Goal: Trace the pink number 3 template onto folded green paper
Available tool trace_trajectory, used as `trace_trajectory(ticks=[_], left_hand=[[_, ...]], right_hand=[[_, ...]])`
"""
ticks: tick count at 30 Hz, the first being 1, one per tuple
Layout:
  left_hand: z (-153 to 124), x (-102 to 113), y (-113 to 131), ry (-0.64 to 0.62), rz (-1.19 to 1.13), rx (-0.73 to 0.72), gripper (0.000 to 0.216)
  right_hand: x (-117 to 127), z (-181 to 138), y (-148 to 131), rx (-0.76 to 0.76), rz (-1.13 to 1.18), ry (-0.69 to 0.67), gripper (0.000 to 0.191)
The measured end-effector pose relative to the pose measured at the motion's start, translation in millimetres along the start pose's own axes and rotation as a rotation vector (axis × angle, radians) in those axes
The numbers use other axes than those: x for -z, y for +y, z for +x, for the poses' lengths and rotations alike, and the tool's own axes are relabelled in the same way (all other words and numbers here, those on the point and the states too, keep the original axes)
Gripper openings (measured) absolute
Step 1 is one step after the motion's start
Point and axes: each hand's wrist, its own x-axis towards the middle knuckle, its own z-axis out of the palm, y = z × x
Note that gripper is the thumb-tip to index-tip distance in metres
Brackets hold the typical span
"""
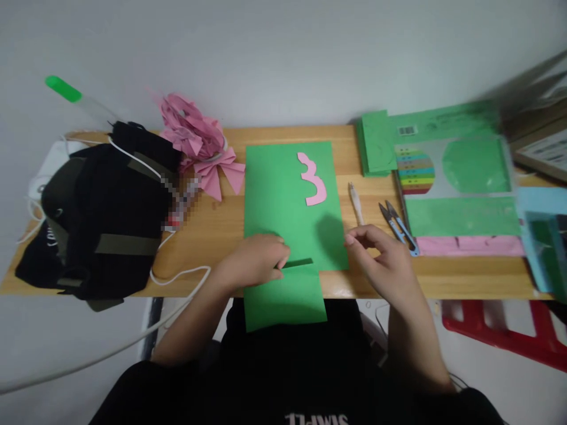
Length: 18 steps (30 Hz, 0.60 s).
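My left hand (262, 258) pinches the upper edge of a smaller green paper sheet (283, 301), which overhangs the table's front edge. A dark narrow strip shows along that edge beside my fingertips. Beneath it lies a larger green sheet (274, 189), with a pink paper cutout shaped like a 3 (318, 188) on its upper right. Over the right side of that sheet is my right hand (385, 260), thumb and forefinger drawn together; anything between them is too small to make out. Close to this hand lie a white pen-like tool (355, 203) and blue-handled thread snips (398, 228).
A black bag (110, 218) and crumpled pink paper (195, 133) occupy the left. Stacked green paper pieces (375, 144) and a pack of coloured paper (460, 215) lie at the right. A white cable (181, 273) crosses the front left edge. A red stool (496, 330) stands below.
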Motion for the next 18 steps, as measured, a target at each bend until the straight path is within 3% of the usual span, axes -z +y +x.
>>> trace_trajectory(ticks=[4, 7, 13, 18], left_hand=[[-5.4, 3.3, -8.2, 0.044, -0.253, -0.045, 0.009], [-5.8, -0.2, -8.6, 0.187, -0.463, -0.054, 0.003], [2.8, -10.4, -1.6, 0.542, -0.699, -0.037, 0.003], [9.1, -16.6, 0.9, 0.639, -0.749, -0.024, 0.004]], right_hand=[[0.6, -0.7, 9.2, 0.002, 0.06, -0.003, 0.031], [-1.0, -0.2, 10.5, 0.052, 0.099, -0.015, 0.037], [-11.0, 5.4, -0.8, 0.344, -0.22, -0.077, 0.05], [-23.3, 8.0, -6.6, 0.421, -0.432, 0.001, 0.052]])
